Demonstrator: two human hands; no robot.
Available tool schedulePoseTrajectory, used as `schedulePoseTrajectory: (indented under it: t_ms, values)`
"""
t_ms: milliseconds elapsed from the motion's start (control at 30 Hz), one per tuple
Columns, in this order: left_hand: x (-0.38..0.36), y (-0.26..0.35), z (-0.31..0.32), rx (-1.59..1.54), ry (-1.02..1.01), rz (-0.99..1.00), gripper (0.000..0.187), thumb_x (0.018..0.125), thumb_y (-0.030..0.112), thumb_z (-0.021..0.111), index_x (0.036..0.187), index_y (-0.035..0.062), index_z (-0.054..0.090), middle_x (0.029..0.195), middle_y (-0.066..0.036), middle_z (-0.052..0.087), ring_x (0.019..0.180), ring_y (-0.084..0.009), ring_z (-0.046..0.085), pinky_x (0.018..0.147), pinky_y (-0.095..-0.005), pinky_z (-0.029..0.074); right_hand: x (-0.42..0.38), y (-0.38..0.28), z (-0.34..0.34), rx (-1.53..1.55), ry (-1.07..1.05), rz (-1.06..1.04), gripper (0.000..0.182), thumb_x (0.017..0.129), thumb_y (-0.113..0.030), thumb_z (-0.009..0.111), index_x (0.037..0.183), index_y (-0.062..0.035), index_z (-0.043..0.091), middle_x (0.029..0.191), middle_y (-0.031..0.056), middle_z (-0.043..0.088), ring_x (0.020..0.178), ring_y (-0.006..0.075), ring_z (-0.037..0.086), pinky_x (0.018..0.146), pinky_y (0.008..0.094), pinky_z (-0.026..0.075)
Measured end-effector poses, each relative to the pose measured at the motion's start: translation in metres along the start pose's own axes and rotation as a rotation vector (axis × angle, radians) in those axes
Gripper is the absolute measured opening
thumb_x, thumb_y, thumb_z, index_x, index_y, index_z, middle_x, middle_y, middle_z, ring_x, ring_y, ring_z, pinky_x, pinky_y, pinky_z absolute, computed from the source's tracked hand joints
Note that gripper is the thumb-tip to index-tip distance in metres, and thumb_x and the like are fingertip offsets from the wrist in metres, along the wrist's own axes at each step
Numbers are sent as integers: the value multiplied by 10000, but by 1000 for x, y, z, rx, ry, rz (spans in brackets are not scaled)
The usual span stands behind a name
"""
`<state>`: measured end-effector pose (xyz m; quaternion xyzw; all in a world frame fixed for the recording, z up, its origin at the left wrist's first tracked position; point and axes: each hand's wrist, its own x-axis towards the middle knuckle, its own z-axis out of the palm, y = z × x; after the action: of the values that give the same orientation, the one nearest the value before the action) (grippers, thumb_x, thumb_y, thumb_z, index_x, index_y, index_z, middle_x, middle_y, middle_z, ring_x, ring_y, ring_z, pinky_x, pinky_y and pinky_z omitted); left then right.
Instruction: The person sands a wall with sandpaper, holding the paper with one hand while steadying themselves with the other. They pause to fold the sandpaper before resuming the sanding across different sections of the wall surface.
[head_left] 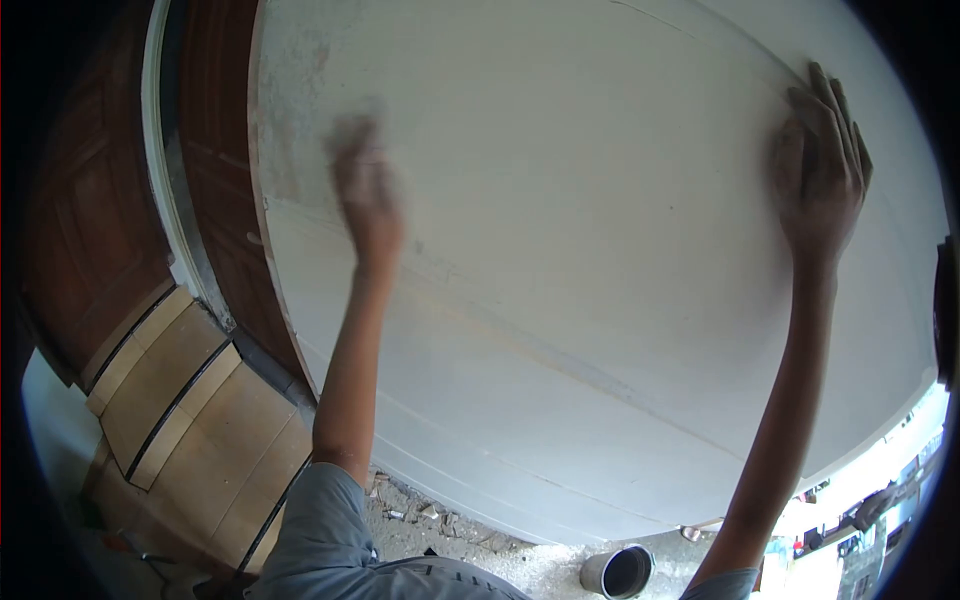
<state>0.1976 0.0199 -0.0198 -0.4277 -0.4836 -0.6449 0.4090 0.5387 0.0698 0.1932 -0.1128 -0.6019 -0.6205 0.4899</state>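
Indoors, hands (595, 180) against pale wall (560, 250), tiled steps (220, 420)

Steps (190, 400) and a door (85, 210) left of a wall (560, 230); bucket (617, 573) on the floor (440, 530) before the wall.

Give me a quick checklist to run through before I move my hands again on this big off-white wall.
1. Right hand open, nothing gripped: ok, fingers extended against the large off-white wall.
2. Left hand grip and contact: cannot tell, it is motion-blurred.
3. Wall face free of marks: not ok, grey smudges near the upper left and a faint discoloured band across the lower part.
4. Ground along the wall's base free of litter: not ok, pale rubble fragments lie there.
5. Round grey bucket contents: cannot tell, the inside is too dark.
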Motion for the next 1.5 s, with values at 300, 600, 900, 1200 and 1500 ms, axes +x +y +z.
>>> schedulePoseTrajectory:
  t_ms: [300,600,900,1200,1500]
  values:
    - [-118,134,22,-250,-364,326,592,919,65,414,1442,299,263,1532,-8,185,1405,-302,166,1145,-497,118,-1,-1,2,44,47,-75,200,869,-120,538,1038,-101,642,1196,69,620,1160,272,556,972,398,458]
    - [-41,15,11,40,70,-12,428,995,236,322,1379,61,401,1429,-150,381,1385,-307,233,1140,-504,87,2,-2,3,3,44,-77,191,882,-136,547,1040,-102,647,1206,66,614,1150,266,563,956,386,474]
    - [-104,61,10,-46,-266,217,504,901,73,445,1382,225,423,1433,-80,396,1369,-330,269,1111,-547,165,0,33,13,-47,-4,-226,164,886,-202,586,1026,-159,659,1163,24,639,1101,218,598,948,367,488]
    - [-140,99,26,-332,-232,-106,489,953,98,386,1432,147,306,1512,-140,210,1390,-328,205,1120,-521,168,0,47,17,-91,-19,-320,180,889,-245,597,1017,-146,674,1115,6,661,1003,194,648,860,321,537]
    - [-83,-10,-16,-420,30,-622,478,1001,287,347,1374,-11,376,1414,-188,386,1372,-299,258,1123,-474,190,2,43,17,-126,17,-345,220,921,-262,549,1057,-134,664,1102,25,664,988,199,651,835,307,545]
